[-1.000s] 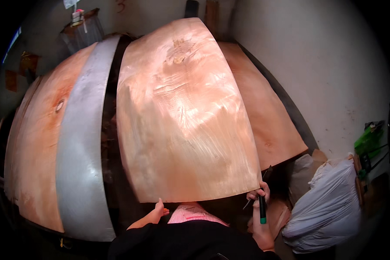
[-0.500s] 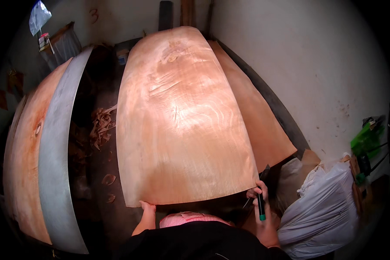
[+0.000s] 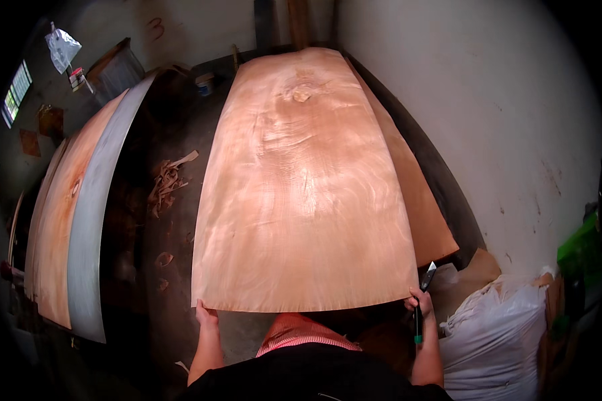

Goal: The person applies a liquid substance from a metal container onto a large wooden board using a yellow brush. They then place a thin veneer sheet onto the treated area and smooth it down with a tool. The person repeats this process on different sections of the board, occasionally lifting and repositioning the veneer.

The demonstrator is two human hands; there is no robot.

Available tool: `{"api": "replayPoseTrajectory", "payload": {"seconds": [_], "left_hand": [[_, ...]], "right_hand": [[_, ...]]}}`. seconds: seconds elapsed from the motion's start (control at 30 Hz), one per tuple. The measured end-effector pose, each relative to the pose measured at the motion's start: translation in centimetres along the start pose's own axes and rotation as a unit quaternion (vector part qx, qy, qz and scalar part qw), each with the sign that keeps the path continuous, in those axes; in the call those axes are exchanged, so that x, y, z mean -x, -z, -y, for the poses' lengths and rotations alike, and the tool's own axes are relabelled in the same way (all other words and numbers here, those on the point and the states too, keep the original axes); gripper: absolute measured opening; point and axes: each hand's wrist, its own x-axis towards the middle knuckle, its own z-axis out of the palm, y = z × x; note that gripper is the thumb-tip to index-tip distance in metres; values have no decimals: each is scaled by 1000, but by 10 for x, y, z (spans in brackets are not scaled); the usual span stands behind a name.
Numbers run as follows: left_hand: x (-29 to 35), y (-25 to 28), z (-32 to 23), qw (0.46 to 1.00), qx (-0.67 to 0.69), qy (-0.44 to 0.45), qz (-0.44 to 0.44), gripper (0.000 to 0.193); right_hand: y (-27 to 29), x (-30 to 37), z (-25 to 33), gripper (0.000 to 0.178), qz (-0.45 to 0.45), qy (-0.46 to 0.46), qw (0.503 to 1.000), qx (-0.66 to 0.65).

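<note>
A large, pale wood veneer sheet (image 3: 301,227) stretches away in front of me, with a knot and ripples toward its far end. At its near left corner, my left hand (image 3: 207,314) is closed on the edge. My right hand (image 3: 421,304) pinches the near right corner and also holds a knife (image 3: 418,317). The knife has a black handle with a green end; its bright blade points up and away, beside the sheet's right edge. Partly covered by this sheet, a second veneer sheet (image 3: 428,220) sticks out on the right.
To the left stand a metal-grey curved panel (image 3: 90,220) and wood sheets (image 3: 57,247). Veneer scraps (image 3: 167,184) lie on the dark surface between. A white sack (image 3: 498,334) sits at lower right, below the pale wall (image 3: 488,107). A small tub (image 3: 205,84) stands at the back.
My view has shifted, and the sheet sits further right in the picture. Both forearms show more. The knife blade, dark before, now shows bright above my right hand.
</note>
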Motion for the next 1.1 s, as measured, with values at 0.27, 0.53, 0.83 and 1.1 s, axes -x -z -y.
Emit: {"api": "replayPoseTrajectory", "payload": {"seconds": [0.27,0.53,0.83,1.1], "left_hand": [[-7,-16,13,997,29,-78,0,30],[-25,-15,31,970,-152,-152,-110,20],[-4,-39,36,976,-124,-26,-180,20],[-28,-35,79,975,-90,-45,-199,18]], "right_hand": [[10,-11,8,14,-86,27,985,147],[-8,0,28,10,-60,53,991,109],[2,3,19,12,-151,-5,973,176],[7,-21,17,11,-196,23,922,334]]}}
